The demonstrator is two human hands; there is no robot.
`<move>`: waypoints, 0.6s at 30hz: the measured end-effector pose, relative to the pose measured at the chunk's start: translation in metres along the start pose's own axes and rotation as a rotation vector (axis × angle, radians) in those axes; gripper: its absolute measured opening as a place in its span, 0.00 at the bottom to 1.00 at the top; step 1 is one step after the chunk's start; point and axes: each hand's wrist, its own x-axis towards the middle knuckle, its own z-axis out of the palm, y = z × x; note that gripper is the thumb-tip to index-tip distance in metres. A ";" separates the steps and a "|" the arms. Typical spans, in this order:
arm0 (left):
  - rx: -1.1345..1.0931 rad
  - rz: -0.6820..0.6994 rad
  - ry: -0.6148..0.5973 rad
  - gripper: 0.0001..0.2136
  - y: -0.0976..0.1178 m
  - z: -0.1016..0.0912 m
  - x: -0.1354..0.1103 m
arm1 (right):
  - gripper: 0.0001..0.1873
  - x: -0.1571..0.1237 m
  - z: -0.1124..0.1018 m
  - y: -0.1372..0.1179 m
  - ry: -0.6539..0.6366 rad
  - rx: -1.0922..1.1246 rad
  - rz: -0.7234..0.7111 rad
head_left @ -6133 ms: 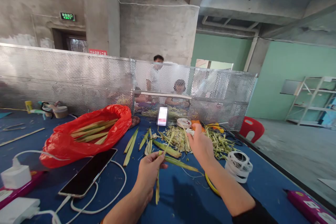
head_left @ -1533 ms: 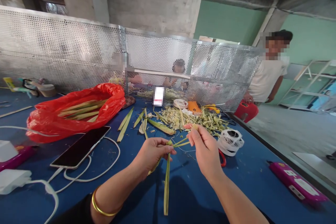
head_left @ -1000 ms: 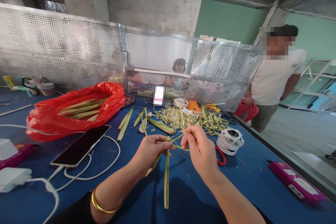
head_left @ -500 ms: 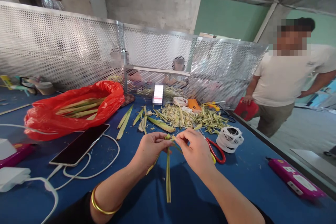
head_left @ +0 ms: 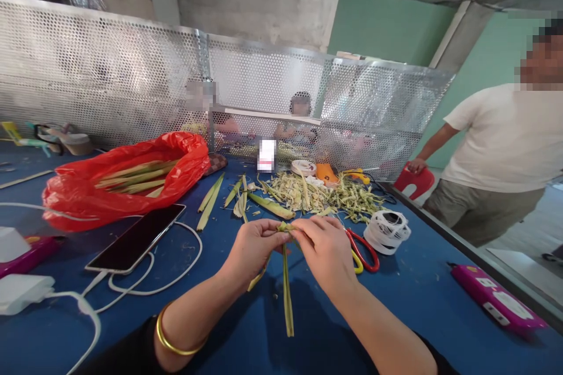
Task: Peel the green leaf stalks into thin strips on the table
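Observation:
Both my hands meet over the blue table (head_left: 229,328), pinching a folded green leaf strip (head_left: 287,299) whose long end hangs down between them. My left hand (head_left: 255,252) is closed on the folded part, with another strip end poking out below its palm. My right hand (head_left: 323,252) has its fingertips pressed to the same fold, which they partly hide. Scissors (head_left: 366,251) with red and yellow handles lie just right of my right hand. Beyond my hands are loose leaf pieces (head_left: 270,204) and a heap of pale leaf scraps (head_left: 303,190).
A red plastic bag (head_left: 185,187) of long leaves stands at the left, beside a phone (head_left: 136,240) on a white cable. White tape rolls (head_left: 387,233) and a purple device (head_left: 497,299) lie at the right. A perforated metal screen (head_left: 264,76) runs behind. A person (head_left: 497,135) holds a red stool (head_left: 414,181).
The person at the right has moved further right and nearer, still holding the red stool. My hands stay together on the leaf strip, with small finger shifts at the fold.

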 end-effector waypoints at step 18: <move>0.005 -0.001 -0.040 0.08 -0.007 -0.001 0.002 | 0.08 0.000 0.006 -0.001 0.013 0.170 0.057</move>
